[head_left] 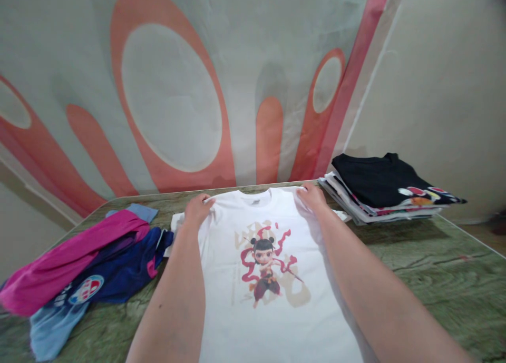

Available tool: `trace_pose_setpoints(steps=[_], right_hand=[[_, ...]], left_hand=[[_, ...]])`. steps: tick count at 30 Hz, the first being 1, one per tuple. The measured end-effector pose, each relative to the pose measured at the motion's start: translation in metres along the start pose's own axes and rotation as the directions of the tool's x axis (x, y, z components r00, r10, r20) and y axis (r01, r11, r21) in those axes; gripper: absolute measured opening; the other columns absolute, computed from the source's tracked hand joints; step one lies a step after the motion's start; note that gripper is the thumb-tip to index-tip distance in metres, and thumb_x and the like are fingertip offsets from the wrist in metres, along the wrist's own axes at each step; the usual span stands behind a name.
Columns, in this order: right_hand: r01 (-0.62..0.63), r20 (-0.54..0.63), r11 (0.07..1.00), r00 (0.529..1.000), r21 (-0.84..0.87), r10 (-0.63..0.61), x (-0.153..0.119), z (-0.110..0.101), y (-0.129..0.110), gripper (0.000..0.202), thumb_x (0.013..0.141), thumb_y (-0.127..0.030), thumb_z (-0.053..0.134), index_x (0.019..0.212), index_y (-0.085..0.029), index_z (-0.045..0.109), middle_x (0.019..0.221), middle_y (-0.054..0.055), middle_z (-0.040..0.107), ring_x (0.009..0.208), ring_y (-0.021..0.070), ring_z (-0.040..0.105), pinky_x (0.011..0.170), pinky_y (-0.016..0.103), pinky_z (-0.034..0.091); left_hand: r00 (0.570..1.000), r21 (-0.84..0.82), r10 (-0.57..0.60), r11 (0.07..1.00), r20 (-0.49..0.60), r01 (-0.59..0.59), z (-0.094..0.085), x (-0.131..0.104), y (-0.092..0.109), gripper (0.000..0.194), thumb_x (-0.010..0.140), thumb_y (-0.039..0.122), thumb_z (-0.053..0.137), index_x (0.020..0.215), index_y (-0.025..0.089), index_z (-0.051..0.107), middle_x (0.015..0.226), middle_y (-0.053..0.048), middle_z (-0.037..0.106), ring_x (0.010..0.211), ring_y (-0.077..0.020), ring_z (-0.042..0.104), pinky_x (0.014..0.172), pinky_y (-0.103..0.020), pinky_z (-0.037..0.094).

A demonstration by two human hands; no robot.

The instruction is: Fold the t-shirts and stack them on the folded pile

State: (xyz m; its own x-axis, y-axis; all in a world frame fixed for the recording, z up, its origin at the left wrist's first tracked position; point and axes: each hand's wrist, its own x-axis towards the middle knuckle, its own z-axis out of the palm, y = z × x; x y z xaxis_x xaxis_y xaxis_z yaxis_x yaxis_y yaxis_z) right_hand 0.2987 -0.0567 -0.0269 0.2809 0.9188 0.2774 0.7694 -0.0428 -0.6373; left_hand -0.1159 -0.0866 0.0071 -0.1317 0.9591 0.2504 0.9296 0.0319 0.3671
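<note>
A white T-shirt (pixel 221 278) with a cartoon figure printed on its chest lies spread face up in front of me, collar toward the wall. My left hand (pixel 198 210) pinches its left shoulder seam. At the opposite shoulder, my right hand (pixel 312 197) grips the fabric the same way. The cloth stretches fairly flat between both hands. Its sleeves show partly beyond my wrists, and the lower hem is out of view.
A stack of folded shirts, topped by a black T-shirt (pixel 375 178), stands on the right of the wood-grain table (pixel 446 278). Pink and navy clothes (pixel 114 268) lie loosely heaped on the left. Behind the table rises a wall (pixel 245 62) with orange shapes.
</note>
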Motion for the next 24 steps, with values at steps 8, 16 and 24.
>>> trace_pose_setpoints(steps=[8,16,24], right_hand=[[0.076,-0.201,0.997,0.976,-0.029,-0.08,-0.004,-0.011,-0.007,0.029,0.09,-0.031,0.045,0.109,-0.02,0.063,0.101,0.007,0.066,0.086,0.0197,0.056,0.071,0.028,0.038],[0.133,-0.159,0.978,0.974,-0.163,-0.159,-0.008,-0.006,-0.008,0.023,0.091,-0.023,0.047,0.105,-0.023,0.066,0.101,0.006,0.065,0.084,0.0193,0.055,0.069,0.029,0.037],[0.246,-0.17,0.92,0.936,-0.305,-0.307,-0.016,-0.02,-0.051,0.033,0.089,-0.011,0.042,0.113,-0.017,0.064,0.11,0.013,0.06,0.102,0.0261,0.052,0.085,0.036,0.037]], left_hand=[[0.926,0.139,0.05,0.99,-0.375,0.003,0.002,0.002,0.013,0.026,0.089,0.041,0.051,0.094,0.022,0.068,0.096,-0.009,0.067,0.093,-0.0261,0.062,0.08,-0.034,0.044],[0.983,0.216,-0.019,0.975,-0.183,0.059,0.023,0.002,0.0,0.022,0.088,0.037,0.054,0.095,0.022,0.069,0.101,-0.011,0.067,0.097,-0.0276,0.06,0.084,-0.039,0.043],[0.927,0.179,0.145,0.98,-0.347,-0.087,-0.001,-0.019,0.076,0.022,0.087,0.015,0.046,0.099,0.02,0.064,0.11,-0.015,0.06,0.109,-0.0324,0.053,0.09,-0.049,0.04]])
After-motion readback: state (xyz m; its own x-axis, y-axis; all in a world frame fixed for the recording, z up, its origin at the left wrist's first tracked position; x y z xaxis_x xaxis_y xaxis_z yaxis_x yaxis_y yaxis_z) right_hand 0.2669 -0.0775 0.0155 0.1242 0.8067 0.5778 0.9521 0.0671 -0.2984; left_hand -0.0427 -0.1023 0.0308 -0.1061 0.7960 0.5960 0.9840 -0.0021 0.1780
